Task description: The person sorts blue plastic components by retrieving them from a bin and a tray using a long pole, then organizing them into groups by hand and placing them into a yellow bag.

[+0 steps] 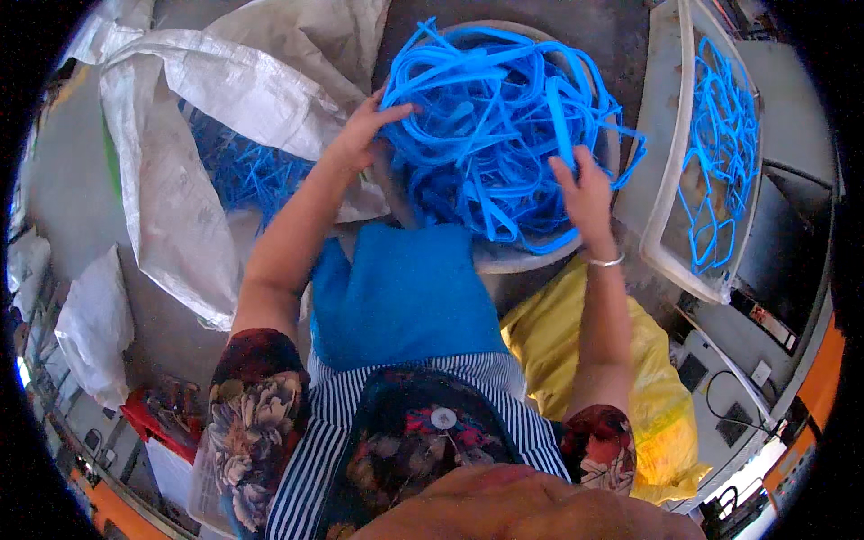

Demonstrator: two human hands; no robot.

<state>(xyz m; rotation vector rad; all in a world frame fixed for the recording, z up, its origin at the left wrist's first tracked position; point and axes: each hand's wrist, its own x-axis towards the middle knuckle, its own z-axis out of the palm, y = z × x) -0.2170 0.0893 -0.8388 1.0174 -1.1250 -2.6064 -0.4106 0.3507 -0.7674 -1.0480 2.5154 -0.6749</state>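
Observation:
A tangled heap of bright blue plastic strips [486,128] fills a round pale tub [533,260] in front of my lap, with some loops hanging past the rim. My left hand [368,131] is at the heap's left edge, thumb over the outer loops and other fingers partly hidden behind them. On the right side, my right hand [586,192] holds a flat strip between thumb and forefinger. Left of the tub, an open white woven sack [175,223] holds thin blue plastic scraps [253,169]. The bottom of the tub is hidden.
A pale rectangular bin [665,182] with linked blue plastic pieces [719,155] stands at the right. A yellow sack [655,391] lies beside my right leg. Blue cloth [412,297] covers my lap. At the left are a white bag [98,331] and a red container [165,422].

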